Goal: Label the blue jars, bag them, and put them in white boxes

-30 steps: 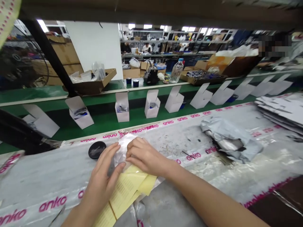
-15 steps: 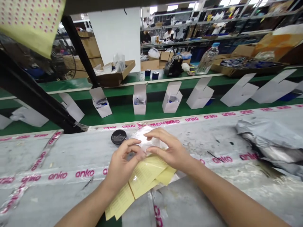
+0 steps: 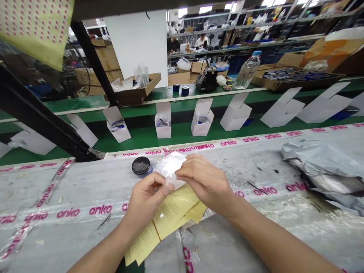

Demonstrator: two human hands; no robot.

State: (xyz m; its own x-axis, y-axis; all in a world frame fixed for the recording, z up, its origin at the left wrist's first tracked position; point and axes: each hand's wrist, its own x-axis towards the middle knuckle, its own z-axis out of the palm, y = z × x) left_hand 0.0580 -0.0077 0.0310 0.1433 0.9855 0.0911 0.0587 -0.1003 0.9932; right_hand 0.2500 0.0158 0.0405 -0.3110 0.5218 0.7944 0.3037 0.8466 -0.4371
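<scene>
A clear plastic bag, crumpled and shiny, is pinched between my two hands over the bench. My left hand is closed, its thumb and fingertips together on the bag's near edge. Fingers bent, my right hand grips the bag's right side. Whether anything lies inside the bag cannot be made out. Beneath my hands are yellow sheets of printed labels, overlapping and slanted. Just beyond my left hand stands a round black-lidded jar with a bluish body.
Behind the bench, open white boxes stand along a green conveyor belt. A dark slanted post crosses on the left. On the right lies a crumpled grey plastic bag. A water bottle and cardboard trays sit on the shelf behind.
My right hand's fingers, apart before, have closed on the clear bag. My left fingertips have drawn together too. The white boxes have shifted slightly left.
</scene>
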